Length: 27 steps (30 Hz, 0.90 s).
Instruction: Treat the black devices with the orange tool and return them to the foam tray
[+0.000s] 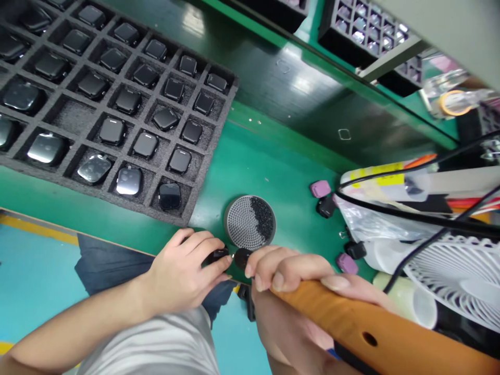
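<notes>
Pinching a small black plastic part (217, 255) in the left hand (180, 276): fingers curled nearly shut, part held at the fingertips. Left forearm (74, 324) comes in low from the lower left. Right hand (291, 273) half curled, fingers reaching toward the left hand. A rounded dark piece (242, 258) sits at its fingertips, just beside the black part; cannot tell if it is gripped. An orange-brown wooden bar with a round hole (363, 320) crosses in front of the right hand, touching it. Both hands sit at the edge of a green workbench (269, 156), just below a round perforated grey dish of black granules (250, 223). Up left, a dark grey foam tray (117, 109) holds square black watch-like bodies. Small pink and black pieces (320, 188) lie to the right.
</notes>
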Each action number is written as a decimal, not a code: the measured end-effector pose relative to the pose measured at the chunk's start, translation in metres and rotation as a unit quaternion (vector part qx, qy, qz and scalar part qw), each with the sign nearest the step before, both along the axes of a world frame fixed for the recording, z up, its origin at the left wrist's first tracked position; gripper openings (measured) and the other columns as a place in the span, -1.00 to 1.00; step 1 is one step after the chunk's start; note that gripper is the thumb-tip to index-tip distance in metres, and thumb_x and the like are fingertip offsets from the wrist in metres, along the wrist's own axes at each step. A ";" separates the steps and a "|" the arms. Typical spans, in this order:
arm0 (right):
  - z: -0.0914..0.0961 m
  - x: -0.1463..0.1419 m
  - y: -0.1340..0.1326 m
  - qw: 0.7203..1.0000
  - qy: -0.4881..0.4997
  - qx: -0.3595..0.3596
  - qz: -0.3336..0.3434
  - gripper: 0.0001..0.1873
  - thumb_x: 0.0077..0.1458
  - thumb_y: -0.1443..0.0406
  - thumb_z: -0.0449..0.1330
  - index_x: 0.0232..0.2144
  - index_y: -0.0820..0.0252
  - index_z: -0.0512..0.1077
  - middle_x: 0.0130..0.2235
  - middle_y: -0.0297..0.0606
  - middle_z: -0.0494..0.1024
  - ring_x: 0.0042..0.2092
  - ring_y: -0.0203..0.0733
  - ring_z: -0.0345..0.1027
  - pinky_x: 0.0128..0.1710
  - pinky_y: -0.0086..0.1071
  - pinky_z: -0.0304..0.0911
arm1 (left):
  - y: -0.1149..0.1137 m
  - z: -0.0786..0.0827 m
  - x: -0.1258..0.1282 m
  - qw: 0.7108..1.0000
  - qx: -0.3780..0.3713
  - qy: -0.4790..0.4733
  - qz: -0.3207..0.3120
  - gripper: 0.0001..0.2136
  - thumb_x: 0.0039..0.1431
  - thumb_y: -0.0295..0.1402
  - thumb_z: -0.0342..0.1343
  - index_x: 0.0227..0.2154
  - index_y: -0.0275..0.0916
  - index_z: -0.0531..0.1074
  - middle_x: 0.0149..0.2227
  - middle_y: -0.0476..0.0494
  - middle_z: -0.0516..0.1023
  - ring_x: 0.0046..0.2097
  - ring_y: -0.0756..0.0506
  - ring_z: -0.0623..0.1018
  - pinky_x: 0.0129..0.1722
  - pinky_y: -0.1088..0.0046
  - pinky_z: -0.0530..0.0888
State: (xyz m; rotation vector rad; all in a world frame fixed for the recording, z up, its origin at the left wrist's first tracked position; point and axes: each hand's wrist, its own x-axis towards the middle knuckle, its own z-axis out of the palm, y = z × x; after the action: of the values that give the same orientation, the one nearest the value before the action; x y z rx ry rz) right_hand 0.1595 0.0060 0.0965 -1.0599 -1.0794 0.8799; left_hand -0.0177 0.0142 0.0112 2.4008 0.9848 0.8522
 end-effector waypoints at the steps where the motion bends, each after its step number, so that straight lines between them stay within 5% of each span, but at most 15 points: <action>1: -0.001 -0.001 0.000 1.000 -0.005 0.006 0.007 -0.63 0.39 -0.10 0.22 -0.01 -0.04 0.53 -0.30 -0.39 0.55 -0.39 -0.16 0.46 -0.41 -0.10 0.48 | 0.000 0.000 0.000 1.000 0.000 -0.001 0.001 -0.82 0.49 -0.23 0.26 0.03 -0.16 0.61 0.09 -0.15 0.70 0.11 -0.22 0.62 0.05 0.13 0.42; 6: -0.013 -0.006 0.001 0.998 0.001 0.056 -0.008 -0.39 0.38 -0.30 0.01 0.03 -0.03 0.49 -0.31 -0.39 0.53 -0.43 -0.19 0.43 -0.46 -0.12 0.42 | -0.001 0.000 0.001 1.000 0.006 -0.011 0.009 -0.82 0.49 -0.23 0.27 0.02 -0.16 0.62 0.07 -0.15 0.71 0.07 -0.21 0.63 0.04 0.13 0.43; 12: -0.015 -0.010 0.002 0.998 0.017 0.065 0.002 -0.33 0.46 -0.25 -0.16 0.04 0.03 0.50 -0.30 -0.38 0.52 -0.39 -0.22 0.42 -0.42 -0.14 0.43 | -0.001 -0.001 0.002 1.000 0.007 -0.018 0.014 -0.83 0.50 -0.23 0.26 0.00 -0.16 0.62 0.05 -0.14 0.71 0.05 -0.20 0.61 0.04 0.14 0.41; 20: -0.015 0.003 0.002 0.996 0.013 0.033 0.085 -0.40 0.39 -0.27 0.07 0.13 -0.06 0.50 -0.22 -0.34 0.54 -0.32 -0.15 0.49 -0.33 -0.07 0.47 | -0.001 -0.003 0.001 1.000 0.008 -0.013 0.012 -0.83 0.50 -0.22 0.26 0.01 -0.14 0.61 0.06 -0.13 0.69 0.05 -0.21 0.60 0.05 0.13 0.40; 27: -0.005 0.012 0.013 0.997 0.058 0.024 -0.036 -0.50 0.38 -0.22 0.11 -0.02 -0.06 0.57 -0.28 -0.37 0.54 -0.37 -0.17 0.44 -0.37 -0.14 0.42 | -0.002 -0.001 -0.001 0.999 0.014 0.020 0.027 -0.68 0.50 -0.06 0.26 0.04 -0.22 0.58 0.09 -0.22 0.67 0.13 -0.28 0.58 0.21 0.03 0.41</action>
State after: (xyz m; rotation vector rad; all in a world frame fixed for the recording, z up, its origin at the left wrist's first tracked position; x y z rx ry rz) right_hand 0.1716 0.0188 0.0917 -0.9894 -0.9550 0.8431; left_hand -0.0189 0.0122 0.0098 2.4325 1.0637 0.8460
